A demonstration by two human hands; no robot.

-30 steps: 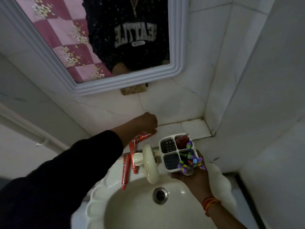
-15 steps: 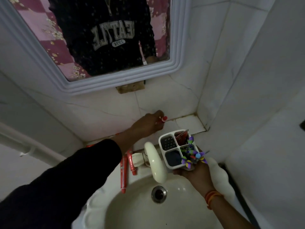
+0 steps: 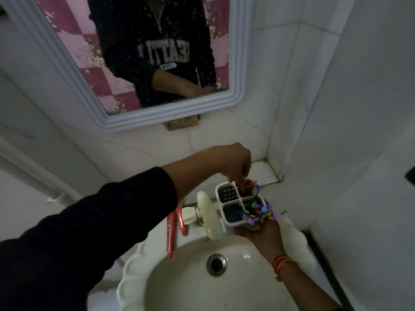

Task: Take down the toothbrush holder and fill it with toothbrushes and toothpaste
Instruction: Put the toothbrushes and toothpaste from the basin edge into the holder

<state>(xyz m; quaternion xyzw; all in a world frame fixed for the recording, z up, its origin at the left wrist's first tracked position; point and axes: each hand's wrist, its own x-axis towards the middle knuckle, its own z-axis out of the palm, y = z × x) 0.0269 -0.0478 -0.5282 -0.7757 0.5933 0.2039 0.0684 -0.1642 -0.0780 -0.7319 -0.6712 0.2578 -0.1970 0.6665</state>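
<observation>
My right hand [image 3: 263, 234] holds a white four-compartment toothbrush holder [image 3: 229, 194] from below, above the sink's back edge. Several purple and green toothbrushes [image 3: 258, 211] stick out of its front right compartment. My left hand [image 3: 233, 162] is directly above the back right compartment, fingers pinched on a red toothpaste tube [image 3: 247, 187] that stands in that compartment. Two more red tubes [image 3: 170, 232] lie on the sink ledge to the left of the tap.
A cream tap [image 3: 208, 216] arches over the white scalloped sink [image 3: 134, 263], drain [image 3: 216, 264] in the middle. White tiled walls close in at the back and right. A white-framed mirror [image 3: 238, 63] hangs above, showing a person's dark sweatshirt.
My left hand picked the red tube off the back ledge and brought it right, down into the holder's back right compartment. The holder stayed in my right hand.
</observation>
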